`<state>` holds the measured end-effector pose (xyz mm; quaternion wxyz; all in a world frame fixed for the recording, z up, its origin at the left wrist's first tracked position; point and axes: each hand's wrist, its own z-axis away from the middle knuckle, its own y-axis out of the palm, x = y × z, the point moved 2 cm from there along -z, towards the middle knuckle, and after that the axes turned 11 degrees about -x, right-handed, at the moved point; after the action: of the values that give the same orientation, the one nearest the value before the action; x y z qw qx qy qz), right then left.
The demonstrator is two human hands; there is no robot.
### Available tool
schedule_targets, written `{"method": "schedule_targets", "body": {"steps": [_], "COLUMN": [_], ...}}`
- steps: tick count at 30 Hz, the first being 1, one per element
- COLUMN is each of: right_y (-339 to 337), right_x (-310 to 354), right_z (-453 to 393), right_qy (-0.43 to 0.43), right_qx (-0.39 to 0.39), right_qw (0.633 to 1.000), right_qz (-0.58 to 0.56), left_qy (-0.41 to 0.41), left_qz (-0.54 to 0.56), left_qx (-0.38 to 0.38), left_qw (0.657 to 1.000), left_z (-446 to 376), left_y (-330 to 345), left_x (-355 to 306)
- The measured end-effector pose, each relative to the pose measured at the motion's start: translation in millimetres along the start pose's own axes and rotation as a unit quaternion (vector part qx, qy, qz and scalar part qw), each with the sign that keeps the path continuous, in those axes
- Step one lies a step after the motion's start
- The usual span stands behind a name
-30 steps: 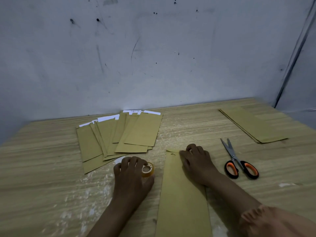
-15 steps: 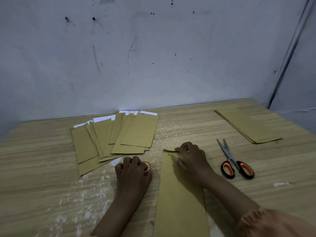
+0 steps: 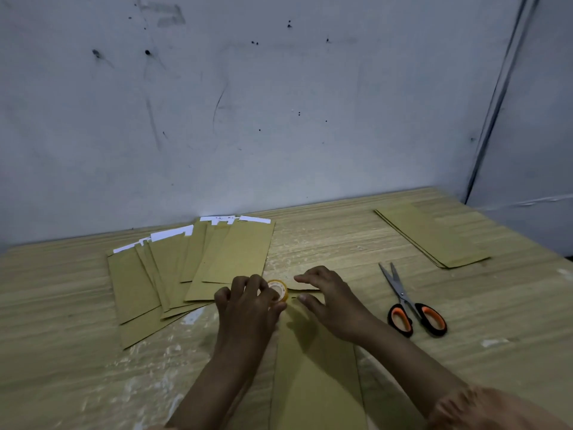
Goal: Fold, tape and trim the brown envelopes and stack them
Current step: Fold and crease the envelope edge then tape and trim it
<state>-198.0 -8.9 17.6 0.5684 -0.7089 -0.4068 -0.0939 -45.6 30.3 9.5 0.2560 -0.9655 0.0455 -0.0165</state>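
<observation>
A long brown envelope [image 3: 313,373] lies lengthwise in front of me on the wooden table [image 3: 62,305]. My left hand [image 3: 248,308] grips a small yellow tape roll [image 3: 278,290] at the envelope's top left corner. My right hand [image 3: 328,297] hovers over the envelope's top edge with its fingers spread and relaxed, reaching toward the roll. A fan of several brown envelopes [image 3: 189,265] with white strips at their tops lies to the left. A neat stack of brown envelopes [image 3: 434,235] lies at the far right.
Scissors [image 3: 409,302] with orange and black handles lie shut to the right of my right hand. A grey marked wall [image 3: 279,103] rises right behind the table. White smears mark the tabletop near me.
My left hand has lifted the tape roll and carried it right to the envelope's top corner. My right hand has lifted its fingers off the envelope's top edge and spread them.
</observation>
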Motion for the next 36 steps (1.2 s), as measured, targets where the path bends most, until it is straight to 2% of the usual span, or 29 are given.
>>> {"method": "schedule_targets", "body": {"steps": [5,14,19,22,24,29,33,36], "right_y": [-4,-10,-14,-18,-20,-26,-31,-36], "right_x": [-4,-8,-14,-18,-19,-20,-21,-22], "right_z": [-5,-8,-9,-9,-8,-11,-13,-14], "right_qy": [0.012,-0.006,-0.001,0.022,0.039,0.075,0.112,0.145], "right_qx": [-0.013,-0.06,-0.05,-0.017,0.001,0.008,-0.006,-0.013], "right_qw": [0.999,0.997,0.998,0.999,0.999,0.997,0.992,0.985], "right_qz": [-0.034,-0.053,-0.038,-0.016,-0.007,-0.007,-0.053,-0.09], "left_qy": [0.023,0.017,0.02,0.018,-0.013,-0.016,-0.095,-0.114], "left_qz": [0.024,0.053,0.084,0.088,0.106,0.119,0.164,0.161], "left_qx": [0.009,0.063,0.166,0.256,0.307,0.332,0.33,0.316], "left_qw": [0.999,0.996,0.982,0.962,0.946,0.936,0.925,0.928], "left_z": [-9,-21,-22,-22,-22,-34,-47,-52], "left_y": [6,9,13,15,20,29,34,36], "left_x": [-6,-13,-14,-17,-17,-19,-22,-19]}}
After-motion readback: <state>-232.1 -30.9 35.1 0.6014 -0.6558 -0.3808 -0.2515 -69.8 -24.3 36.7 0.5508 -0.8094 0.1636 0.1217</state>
